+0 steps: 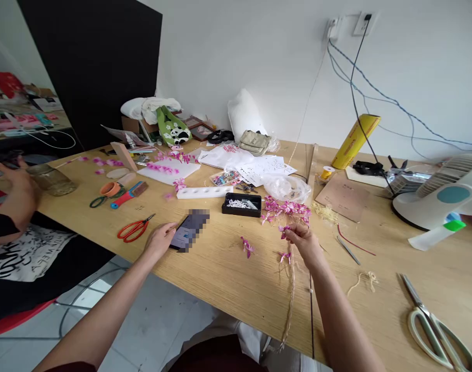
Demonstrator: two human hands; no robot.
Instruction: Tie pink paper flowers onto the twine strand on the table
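My left hand (161, 241) grips the left edge of a dark phone (185, 231) that lies on the table; part of its screen is pixelated. My right hand (303, 243) is closed in a pinch on a small purple flower (283, 232). Below that hand a braided straw-coloured cord (291, 294) runs down over the table's front edge, with another purple flower (285, 257) beside it. A single loose flower (247, 248) lies between my hands. Just beyond my right hand is a heap of purple flowers (286, 206).
Orange-handled scissors (136, 227) and a black box of white pieces (241, 204) lie near the phone. To the right are tweezers (348, 250), large scissors (429, 320) and a white fan (433, 194). At far left, another person's hand (13, 178) is near a glass jar (53, 180).
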